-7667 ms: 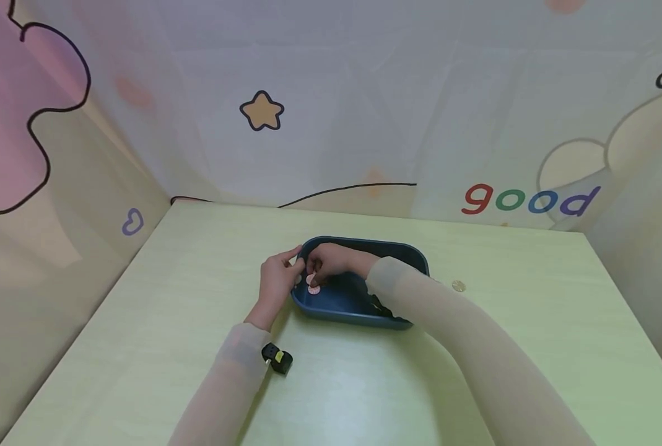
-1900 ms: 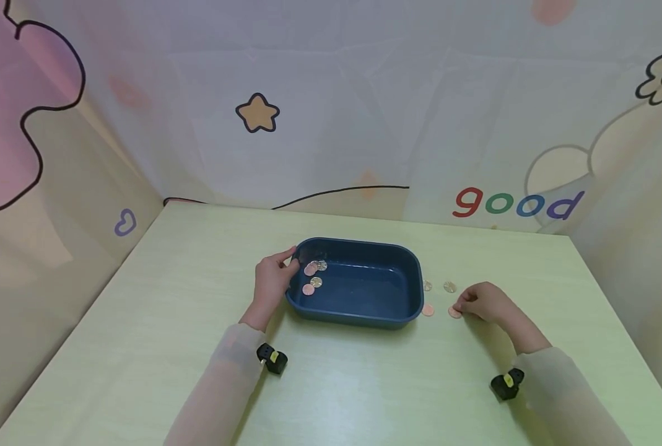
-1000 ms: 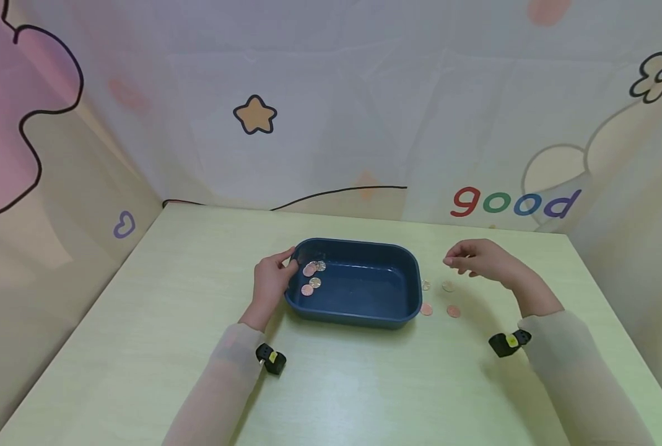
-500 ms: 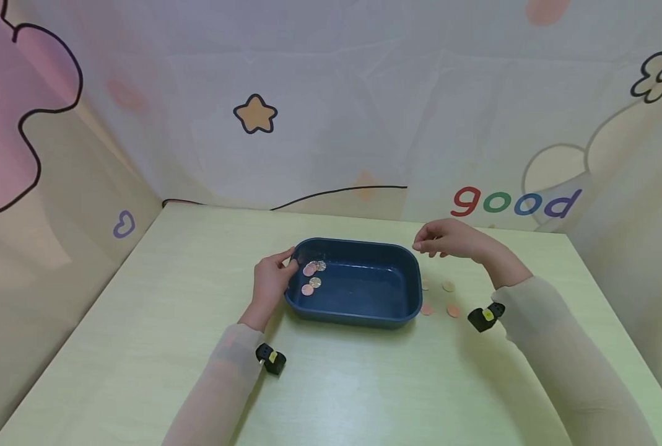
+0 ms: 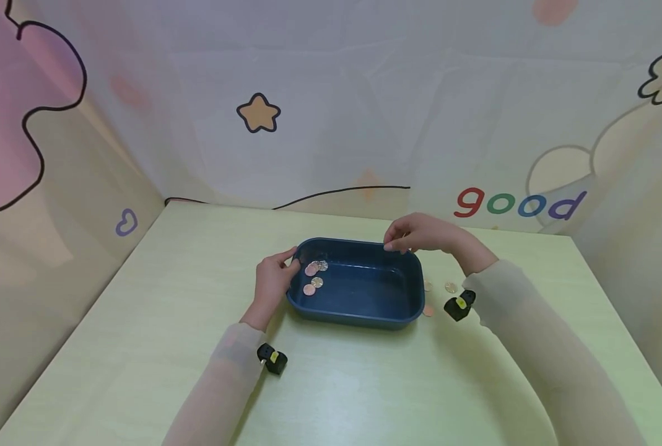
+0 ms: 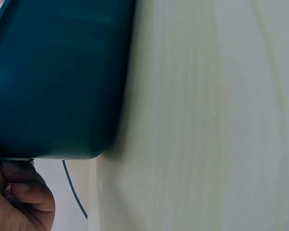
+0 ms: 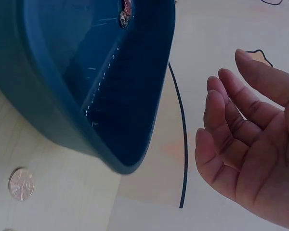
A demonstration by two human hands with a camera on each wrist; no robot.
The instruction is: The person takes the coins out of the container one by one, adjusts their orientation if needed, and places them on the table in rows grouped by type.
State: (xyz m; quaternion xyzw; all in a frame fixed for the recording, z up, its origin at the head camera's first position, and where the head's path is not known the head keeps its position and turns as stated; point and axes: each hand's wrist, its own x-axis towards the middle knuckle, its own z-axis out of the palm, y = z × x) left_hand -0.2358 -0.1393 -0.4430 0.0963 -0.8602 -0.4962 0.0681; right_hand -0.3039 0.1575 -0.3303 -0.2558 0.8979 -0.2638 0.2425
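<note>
A dark blue plastic tray (image 5: 358, 320) stands on the table with several coins (image 5: 309, 289), copper and gold coloured, at its left end. My left hand (image 5: 272, 285) grips the tray's left rim with thumb and fingers; in the left wrist view the fingers (image 6: 36, 195) are curled against that end. Over the far right rim hovers my right hand (image 5: 422, 232). The right wrist view shows its fingers loosely bent and holding nothing. On the table right of the tray lie a gold coin (image 5: 450, 287), a second one by the tray wall, and a copper coin (image 5: 428, 311).
The pale wooden table (image 5: 331, 384) runs back to a printed cloth wall (image 5: 331, 124). Small black wrist cameras sit on both sleeves, and the right one (image 5: 459, 306) hides part of the table.
My right hand let go of a copper coin on the table, then rose and moved left to the tray's far rim. Earlier it was among the coins inside. The left hand stays put.
</note>
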